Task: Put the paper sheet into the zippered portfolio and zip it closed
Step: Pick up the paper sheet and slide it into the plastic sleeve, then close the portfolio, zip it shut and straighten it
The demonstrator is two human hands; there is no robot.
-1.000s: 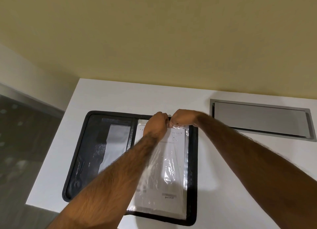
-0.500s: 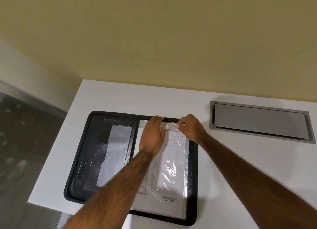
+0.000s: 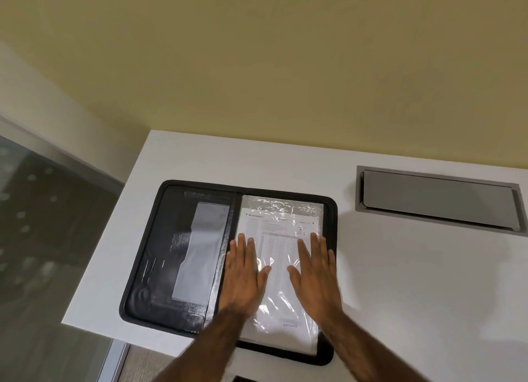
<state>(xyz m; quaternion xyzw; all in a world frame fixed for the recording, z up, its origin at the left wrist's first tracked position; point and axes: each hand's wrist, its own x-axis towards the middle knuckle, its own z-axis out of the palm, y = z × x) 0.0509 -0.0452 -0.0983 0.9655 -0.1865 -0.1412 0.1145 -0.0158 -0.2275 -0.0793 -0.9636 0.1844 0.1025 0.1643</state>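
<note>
Black and wide open, the zippered portfolio (image 3: pixel 183 256) lies flat on the white table (image 3: pixel 400 281), its spine running away from the camera. And look at the right-hand half: the paper sheet (image 3: pixel 281 238) sits there under a crinkled clear plastic sleeve (image 3: pixel 283 207), printed side up, a block of fine text near the far end and a small blue word close to the near edge. Both hands are down on it! The left hand (image 3: pixel 245 278) is spread flat, fingers straight and together, palm pressing on the left part of the sleeve right beside the spine. The right hand (image 3: pixel 315 276) mirrors it on the right part, also flat and gripping nothing, thumb angled inward toward the other thumb. The two thumbs are near each other but apart, with a strip of sheet showing between them. Over on the left half of the portfolio, a pale grey panel (image 3: pixel 203 250) sits in the dark inner pocket. Farther right on the table, well apart from the portfolio, a grey cable hatch (image 3: pixel 437 200) is set into the surface.
</note>
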